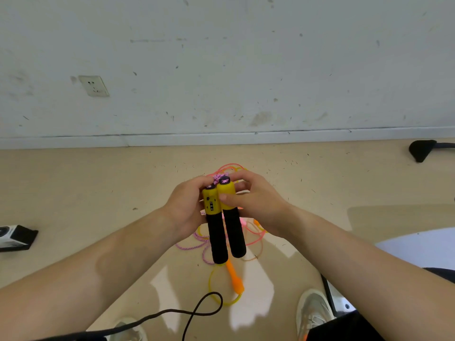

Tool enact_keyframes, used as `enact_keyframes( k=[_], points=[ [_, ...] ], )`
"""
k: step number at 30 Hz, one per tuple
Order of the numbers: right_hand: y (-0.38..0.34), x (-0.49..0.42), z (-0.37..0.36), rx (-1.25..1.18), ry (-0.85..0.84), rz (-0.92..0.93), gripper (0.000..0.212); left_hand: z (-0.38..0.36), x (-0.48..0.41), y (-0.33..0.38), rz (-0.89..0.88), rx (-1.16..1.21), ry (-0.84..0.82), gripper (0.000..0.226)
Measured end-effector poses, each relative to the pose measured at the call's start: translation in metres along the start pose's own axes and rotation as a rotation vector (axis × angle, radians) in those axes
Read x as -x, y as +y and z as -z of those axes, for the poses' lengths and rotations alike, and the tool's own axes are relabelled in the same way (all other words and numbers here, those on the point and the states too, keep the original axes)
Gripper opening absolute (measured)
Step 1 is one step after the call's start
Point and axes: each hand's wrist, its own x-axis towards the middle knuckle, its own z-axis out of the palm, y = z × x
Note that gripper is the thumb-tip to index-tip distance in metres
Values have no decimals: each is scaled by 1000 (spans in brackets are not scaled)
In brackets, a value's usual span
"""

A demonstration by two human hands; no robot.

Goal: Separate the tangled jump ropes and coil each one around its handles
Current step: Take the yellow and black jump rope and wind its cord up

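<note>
Two jump-rope handles with yellow tops and black foam grips are held side by side above the floor. My left hand [183,207] grips the left handle [213,225], which bears a small counter. My right hand [256,201] grips the right handle [231,217], thumb across its yellow part. A purple-pink speckled rope [194,247] runs from the handle tops and lies looped on the floor beneath. Tangled with it are a thin pink rope [256,238] and a yellow rope [214,289] with an orange handle [235,279].
A black cable [197,313] loops across the floor near my feet. My shoes [314,311] stand at the bottom. A small black and white box [14,237] lies at the left. A black object [421,150] sits by the wall at the right, and a wall socket [93,86] is at upper left.
</note>
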Motion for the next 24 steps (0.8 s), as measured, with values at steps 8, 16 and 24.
enact_keyframes(
  k=[8,16,24],
  points=[
    [1,4,-3,630,56,242,33,9,-4,2,63,-105,6,47],
    [-2,11,-11,1062,115,364,32,-1,-2,-3,-53,-218,-16,26],
    [0,13,-15,818,-15,350,25,2,-4,1,-148,-221,134,13]
  ],
)
